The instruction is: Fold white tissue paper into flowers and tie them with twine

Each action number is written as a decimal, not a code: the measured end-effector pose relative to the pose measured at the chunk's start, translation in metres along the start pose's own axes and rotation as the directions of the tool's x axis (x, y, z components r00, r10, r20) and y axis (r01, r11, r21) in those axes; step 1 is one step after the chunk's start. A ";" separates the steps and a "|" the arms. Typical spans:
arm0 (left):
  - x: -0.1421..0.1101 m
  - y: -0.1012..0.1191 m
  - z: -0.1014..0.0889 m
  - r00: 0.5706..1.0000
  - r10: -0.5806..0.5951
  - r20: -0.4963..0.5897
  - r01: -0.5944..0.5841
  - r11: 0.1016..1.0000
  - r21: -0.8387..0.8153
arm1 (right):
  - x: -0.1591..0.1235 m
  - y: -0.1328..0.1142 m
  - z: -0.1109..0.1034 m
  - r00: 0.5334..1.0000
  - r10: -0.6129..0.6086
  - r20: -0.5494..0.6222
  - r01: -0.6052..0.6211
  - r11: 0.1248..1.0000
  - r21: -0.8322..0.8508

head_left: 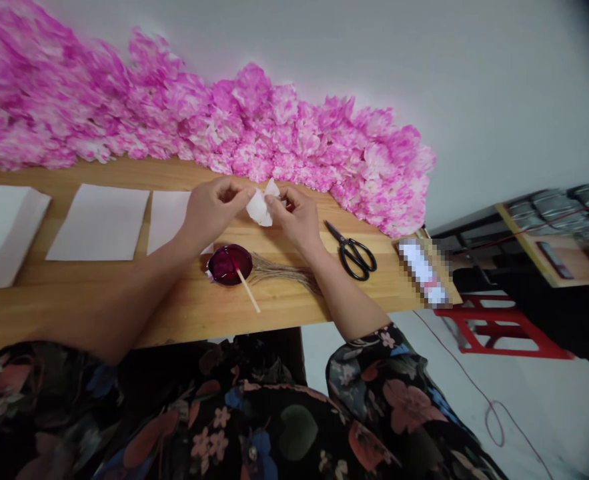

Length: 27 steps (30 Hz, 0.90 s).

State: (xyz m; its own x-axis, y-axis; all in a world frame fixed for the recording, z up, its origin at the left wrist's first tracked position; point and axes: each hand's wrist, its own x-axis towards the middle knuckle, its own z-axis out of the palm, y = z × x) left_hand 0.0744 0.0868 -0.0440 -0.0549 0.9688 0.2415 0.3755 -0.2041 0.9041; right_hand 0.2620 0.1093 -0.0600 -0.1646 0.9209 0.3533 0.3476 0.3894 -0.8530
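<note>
Both of my hands meet over the middle of the wooden table [184, 313]. My left hand [214, 208] and my right hand [298, 217] pinch a small folded white paper piece [260, 205] between their fingertips, holding it just above the tabletop. Below the hands sits a small dish of dark red dye [228, 263] with a wooden stick [247, 288] resting in it. A bundle of brown twine [284, 272] lies beside the dish, under my right wrist.
Black scissors [355, 253] lie right of my right hand. White paper sheets [101, 222] lie at the left. A long heap of pink paper flowers [254, 133] lines the wall. A red stool [499, 327] and a stacked shelf [549, 227] stand to the right.
</note>
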 end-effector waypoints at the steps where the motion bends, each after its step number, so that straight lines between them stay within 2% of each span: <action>1: 0.001 0.000 0.000 0.999 0.003 -0.033 -0.003 1.000 -0.024 | -0.001 0.000 0.001 1.000 -0.014 0.004 0.014 1.000 -0.010; 4: 0.003 -0.003 0.003 1.000 -0.006 -0.030 0.004 0.997 -0.072 | -0.003 -0.003 0.003 0.999 -0.049 0.023 0.050 0.998 -0.034; 8: 0.004 -0.011 0.007 0.997 -0.079 -0.007 0.078 0.990 -0.116 | -0.004 -0.005 0.002 0.997 -0.073 0.022 0.074 0.997 -0.027; 10: 0.006 -0.014 0.007 0.991 -0.132 -0.037 0.125 0.978 -0.166 | -0.002 -0.004 0.001 0.999 -0.045 0.005 0.044 0.999 0.023; 12: 0.008 -0.015 0.007 0.983 -0.176 -0.060 0.160 0.964 -0.214 | 0.000 -0.001 0.000 0.999 0.041 0.001 -0.041 0.991 0.131; 16: 0.009 -0.013 0.005 0.979 -0.192 -0.074 0.165 0.947 -0.277 | 0.005 0.007 -0.003 0.967 0.247 0.060 -0.249 0.867 0.432; 20: 0.008 -0.012 0.004 0.984 -0.165 -0.069 0.134 0.936 -0.325 | 0.009 0.010 -0.005 0.897 0.419 0.142 -0.422 0.714 0.559; 22: 0.008 -0.013 0.004 0.987 -0.144 -0.070 0.116 0.943 -0.312 | 0.010 0.010 -0.005 0.872 0.458 0.172 -0.461 0.651 0.603; 24: 0.008 -0.013 0.004 0.989 -0.135 -0.065 0.109 0.945 -0.308 | 0.011 0.010 -0.006 0.867 0.457 0.200 -0.468 0.606 0.643; 27: 0.008 -0.013 0.005 0.988 -0.149 -0.046 0.124 0.928 -0.351 | 0.011 0.012 -0.006 0.876 0.426 0.226 -0.460 0.598 0.657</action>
State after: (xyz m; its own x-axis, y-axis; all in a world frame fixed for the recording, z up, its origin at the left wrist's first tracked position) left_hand 0.0739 0.0979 -0.0552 -0.1530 0.9809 0.1198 0.0169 -0.1186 0.9928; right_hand 0.2700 0.1240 -0.0638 -0.2050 0.9687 -0.1402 -0.3225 -0.2021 -0.9247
